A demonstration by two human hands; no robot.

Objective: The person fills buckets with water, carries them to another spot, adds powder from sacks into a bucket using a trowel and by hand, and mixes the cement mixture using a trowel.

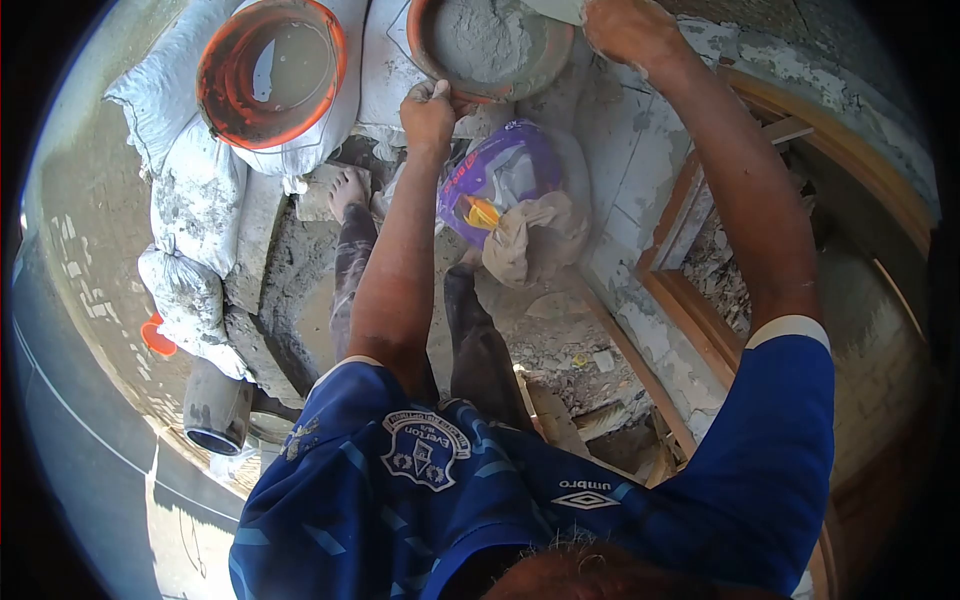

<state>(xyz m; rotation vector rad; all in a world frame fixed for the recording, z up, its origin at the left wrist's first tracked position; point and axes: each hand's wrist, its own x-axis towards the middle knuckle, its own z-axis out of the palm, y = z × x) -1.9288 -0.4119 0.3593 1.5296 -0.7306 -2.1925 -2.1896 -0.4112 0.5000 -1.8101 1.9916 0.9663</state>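
Note:
My left hand is closed on the near rim of an orange basin. Wet grey mortar lies heaped inside this basin, and dried cement coats its wall. At the top edge, my right hand is wrapped round a trowel, whose pale flat blade reaches over the basin's far right side. The frame cuts off part of the blade, and my fingers hide its handle. A second orange basin, to the left, holds grey watery liquid.
White sacks are stacked at left beside concrete blocks. Below the mortar basin sits a purple and clear plastic bag. A dark bucket lies lower left. Wooden frames and rubble are at right, near my bare feet.

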